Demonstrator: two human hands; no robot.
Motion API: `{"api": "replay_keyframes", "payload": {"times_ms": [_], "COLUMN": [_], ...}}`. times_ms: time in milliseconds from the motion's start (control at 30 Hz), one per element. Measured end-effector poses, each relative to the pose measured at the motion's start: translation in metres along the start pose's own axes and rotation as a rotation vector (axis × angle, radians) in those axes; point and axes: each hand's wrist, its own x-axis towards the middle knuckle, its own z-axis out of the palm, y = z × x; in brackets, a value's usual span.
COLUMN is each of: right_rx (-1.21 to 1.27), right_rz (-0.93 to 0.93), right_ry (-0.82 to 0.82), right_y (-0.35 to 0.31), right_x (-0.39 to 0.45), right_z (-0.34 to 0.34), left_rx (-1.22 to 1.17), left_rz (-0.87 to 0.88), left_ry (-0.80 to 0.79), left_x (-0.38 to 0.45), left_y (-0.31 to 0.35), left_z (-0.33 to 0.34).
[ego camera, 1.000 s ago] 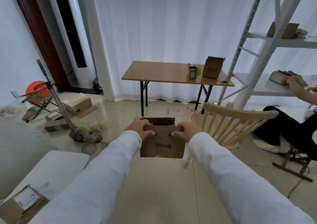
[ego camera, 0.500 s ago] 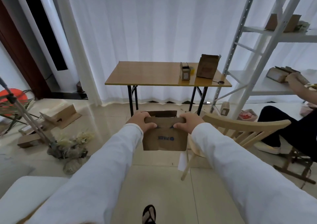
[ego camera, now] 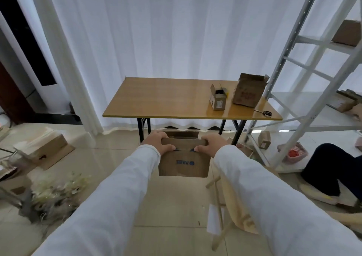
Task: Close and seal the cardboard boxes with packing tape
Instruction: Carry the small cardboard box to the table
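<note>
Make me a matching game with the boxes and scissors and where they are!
Things:
1. brown cardboard box with blue print
2. small open cardboard box
3. black-handled scissors
4. flat cardboard box

Places:
A. on the floor, left
B. at the wooden table's right front corner
C. held by left hand and right hand
D. on the table beside a bigger box

Pairs: 1-C, 2-D, 3-B, 4-A
</note>
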Motion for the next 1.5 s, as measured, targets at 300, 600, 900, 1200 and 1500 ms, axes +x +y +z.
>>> {"api": "replay_keyframes", "payload": {"times_ms": [300,600,900,1200,1500], "right_rx": [-0.011,0.061,0.072,0.007,-0.005], "right_rz": [0.009,-0.022,-0.051,-0.033,-0.037], "right_ry": [-0.012,-0.048,-0.067,-0.114,-0.122], "right_y": [0.006,0.029,0.06,0.076,0.065], "right_x": [0.093,0.236,0.361,0.453,0.585], "right_z": [-0.035,-0.064,-0.106,-0.128,-0.153], "left_rx": [-0.029,0.007,0.021,-0.024,-0.031], "left_rz": [-0.01,-0.071,-0.094,-0.105,-0.113], "left_ry": [-0.007,-0.034,-0.012,-0.017,0.032], "left_x": [0.097,0.235,0.364,0.452,0.579], "left_y": [-0.002,-0.007,0.007,0.006,-0.023], "left_z": [-0.002,-0.006,0.0,0.005,-0.01]}}
